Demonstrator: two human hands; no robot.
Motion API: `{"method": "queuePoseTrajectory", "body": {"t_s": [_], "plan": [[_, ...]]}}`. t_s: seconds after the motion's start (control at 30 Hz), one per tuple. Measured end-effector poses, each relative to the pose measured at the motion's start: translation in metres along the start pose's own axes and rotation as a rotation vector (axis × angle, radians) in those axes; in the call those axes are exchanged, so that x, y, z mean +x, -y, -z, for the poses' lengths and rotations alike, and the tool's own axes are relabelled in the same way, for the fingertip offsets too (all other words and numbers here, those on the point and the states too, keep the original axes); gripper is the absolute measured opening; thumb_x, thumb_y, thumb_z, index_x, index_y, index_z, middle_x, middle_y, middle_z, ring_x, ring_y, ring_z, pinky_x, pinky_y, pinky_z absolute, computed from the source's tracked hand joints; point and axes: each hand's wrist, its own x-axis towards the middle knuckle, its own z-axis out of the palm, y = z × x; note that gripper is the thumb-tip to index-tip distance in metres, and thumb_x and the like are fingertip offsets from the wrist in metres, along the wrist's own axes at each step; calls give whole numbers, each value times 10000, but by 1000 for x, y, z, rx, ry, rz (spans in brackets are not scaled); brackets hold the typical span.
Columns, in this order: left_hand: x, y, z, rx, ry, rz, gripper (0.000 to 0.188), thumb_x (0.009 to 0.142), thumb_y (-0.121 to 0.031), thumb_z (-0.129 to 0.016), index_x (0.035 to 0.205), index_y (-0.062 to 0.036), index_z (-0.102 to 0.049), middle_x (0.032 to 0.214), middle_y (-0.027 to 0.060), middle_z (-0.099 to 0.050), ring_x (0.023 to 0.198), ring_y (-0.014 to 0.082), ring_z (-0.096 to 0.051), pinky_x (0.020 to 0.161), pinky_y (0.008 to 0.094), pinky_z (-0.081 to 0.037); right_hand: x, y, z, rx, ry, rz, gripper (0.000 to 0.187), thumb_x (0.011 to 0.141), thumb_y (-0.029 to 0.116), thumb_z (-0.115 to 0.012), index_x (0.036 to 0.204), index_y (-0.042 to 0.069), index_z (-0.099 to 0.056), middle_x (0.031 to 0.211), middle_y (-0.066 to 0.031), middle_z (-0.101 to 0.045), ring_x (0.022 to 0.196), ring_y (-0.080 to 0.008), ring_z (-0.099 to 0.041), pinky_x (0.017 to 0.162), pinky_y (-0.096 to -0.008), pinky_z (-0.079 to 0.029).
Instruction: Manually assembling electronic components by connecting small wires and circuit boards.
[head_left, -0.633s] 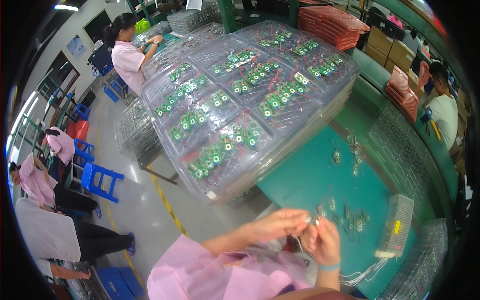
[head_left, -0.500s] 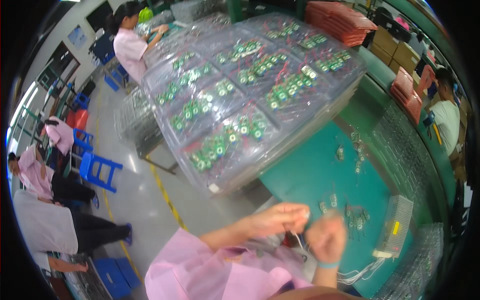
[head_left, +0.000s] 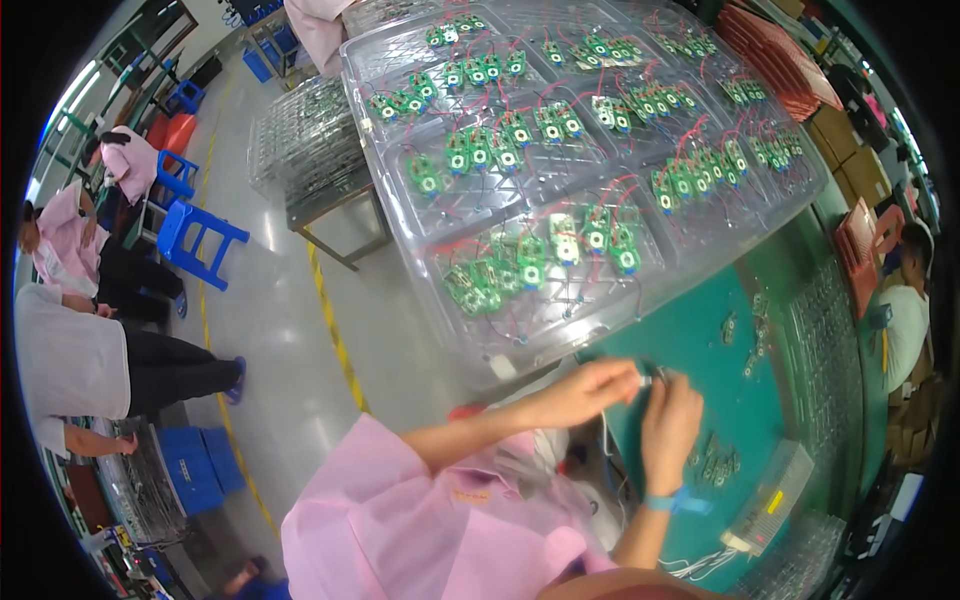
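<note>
My left hand pinches a small white connector, and a thin white cable hangs below that hand. Close against its tip, my right hand has its fingers pressed together on a small dark piece, too small to name. A light blue band circles my right wrist. Beneath both hands lies a green work mat. A cluster of small circuit boards rests on it just right of my right hand, and more loose boards lie farther off.
A stack of clear plastic trays, the top one bearing rows of green circuit boards with red wires, rises beyond my hands. A perforated metal box with white cables stands at the right. Blue stools and several people are on the left.
My view has shifted, and the trays appear higher and farther right. My right hand has risen to meet my left; their fingertips are now nearly together at the connector.
</note>
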Motion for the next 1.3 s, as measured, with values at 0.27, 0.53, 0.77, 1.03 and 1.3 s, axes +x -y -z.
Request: {"method": "queuePoseTrajectory", "body": {"t_s": [0.27,0.53,0.77,1.03,1.3], "plan": [[14,1,8,-10,29,11,236,975,-235,-451,868,-64,-573,854,-4,-542,747,107,-454,668,227,-366,0,18,24,303,-88,18,233,937,168,-482,1109,13,-511,948,-114,-561,790,-239,-510,749,-312,-419],[11,-10,4,-212,19,-167,175,964,-191,-484,948,-49,-586,925,23,-580,720,84,-503,642,197,-405,-17,35,25,1025,236,-108,266,968,201,-438,1132,2,-503,945,-85,-542,759,-176,-488,747,-274,-413],[8,-35,18,-487,154,245,154,960,-167,-495,1000,-40,-574,977,38,-580,640,72,-510,586,158,-421,-13,52,27,1256,382,-215,294,991,251,-396,1021,4,-554,778,-30,-526,617,-92,-433,596,-202,-367],[14,-3,9,-447,49,82,161,961,-182,-496,1022,-51,-567,1015,35,-558,712,83,-522,628,198,-437,-14,45,24,1351,360,-333,297,990,253,-402,874,43,-578,608,29,-455,520,-33,-345,478,-176,-278],[28,15,-5,458,-118,-360,122,894,-161,-577,971,-70,-604,952,40,-527,897,155,-514,762,291,-422,-10,31,26,1557,-70,-388,269,990,264,-418,861,59,-534,520,71,-319,443,-24,-255,418,-182,-223]]}}
